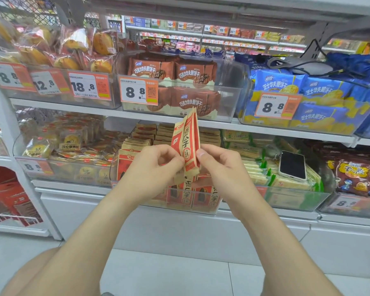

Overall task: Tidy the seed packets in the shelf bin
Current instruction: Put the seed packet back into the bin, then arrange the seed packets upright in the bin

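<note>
Left hand [156,165] and right hand [218,167] each pinch, from opposite sides, an upright bundle of red-and-tan paper seed packets [187,144], held just above the clear plastic shelf bin [114,167] of matching packets. Beyond, a white smartphone [292,165] lies on green-and-cream packets [259,169]

Bright, even store light; wide-angle bending and softness toward the edges.
</note>
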`<action>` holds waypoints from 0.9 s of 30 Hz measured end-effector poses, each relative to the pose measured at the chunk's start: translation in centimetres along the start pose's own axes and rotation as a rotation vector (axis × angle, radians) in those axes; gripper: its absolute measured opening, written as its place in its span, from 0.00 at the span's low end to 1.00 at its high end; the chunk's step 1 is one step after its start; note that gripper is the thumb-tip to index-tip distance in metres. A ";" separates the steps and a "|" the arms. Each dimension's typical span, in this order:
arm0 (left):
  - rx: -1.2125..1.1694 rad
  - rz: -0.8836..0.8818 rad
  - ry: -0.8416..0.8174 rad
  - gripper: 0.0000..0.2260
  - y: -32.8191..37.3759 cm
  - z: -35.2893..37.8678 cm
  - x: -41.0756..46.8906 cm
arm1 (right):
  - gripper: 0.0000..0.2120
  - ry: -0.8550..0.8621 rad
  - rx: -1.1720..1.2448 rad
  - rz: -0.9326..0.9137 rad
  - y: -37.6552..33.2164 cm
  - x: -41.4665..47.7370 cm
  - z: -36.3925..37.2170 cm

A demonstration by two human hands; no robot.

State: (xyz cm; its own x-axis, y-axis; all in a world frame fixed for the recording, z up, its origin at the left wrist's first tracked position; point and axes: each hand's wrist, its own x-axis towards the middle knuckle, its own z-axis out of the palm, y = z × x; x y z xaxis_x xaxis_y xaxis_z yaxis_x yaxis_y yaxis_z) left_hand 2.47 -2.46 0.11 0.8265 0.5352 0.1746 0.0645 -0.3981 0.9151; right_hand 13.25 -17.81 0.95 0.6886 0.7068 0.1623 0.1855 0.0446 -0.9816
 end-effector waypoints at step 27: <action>-0.308 -0.097 0.146 0.25 0.6 1.4 0.0 | 0.12 -0.148 -0.467 -0.206 1.3 0.0 0.1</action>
State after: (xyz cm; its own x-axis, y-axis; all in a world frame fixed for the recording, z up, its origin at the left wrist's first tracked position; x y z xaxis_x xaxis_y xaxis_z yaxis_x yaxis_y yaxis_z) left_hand 3.27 -3.76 0.11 0.7349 0.6690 0.1108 -0.0509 -0.1086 0.9928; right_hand 13.40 -17.72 -0.35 0.5047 0.8104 0.2974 0.6219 -0.1024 -0.7764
